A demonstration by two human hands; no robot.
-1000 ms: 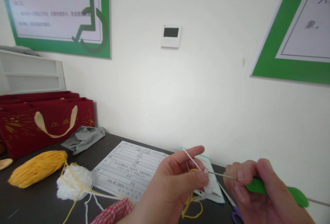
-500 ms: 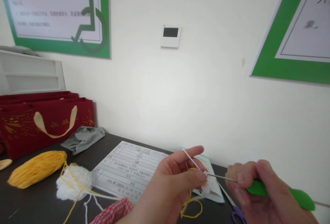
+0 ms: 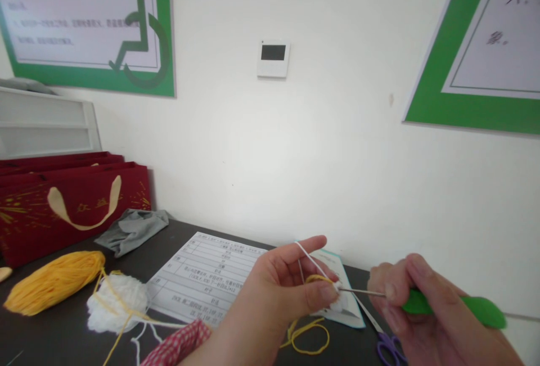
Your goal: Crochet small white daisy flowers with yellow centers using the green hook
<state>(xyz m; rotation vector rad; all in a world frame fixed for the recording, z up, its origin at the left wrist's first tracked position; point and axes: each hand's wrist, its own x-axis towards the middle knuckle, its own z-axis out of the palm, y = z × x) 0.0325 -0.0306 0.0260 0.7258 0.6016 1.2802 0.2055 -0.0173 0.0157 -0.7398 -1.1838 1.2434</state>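
Between the fingertips of the left hand and those of the right hand, a narrow gap is bridged by the bare metal shaft of a green-handled crochet hook. The left thumb pinches a small white crocheted piece at the shaft's tip, one finger stretched outward with a taut white yarn strand over it; the right fingers are wrapped around the handle and shaft. Just beside the right fingers, purple-handled metal scissors lie slanted, blades running along a flat white packet with a teal edge, partly hidden behind the left fingertips. Past the fingers, the far edge of the dark, matte tabletop meets a white wall bearing a pale wall panel with a black screen and, on either side, green-bordered posters. Left of the left fingers, a printed white paper sheet lies flat, partly covered from view by that hand. Farther left sit a fluffy, rounded ball of white yarn, a plump, elongated yellow yarn skein, a crumpled grey cloth and stiff dark red bags with cream handles. Below the left fingers, a thin yellow yarn loop curls, and red-and-white checked fabric bunches beside the forearm.
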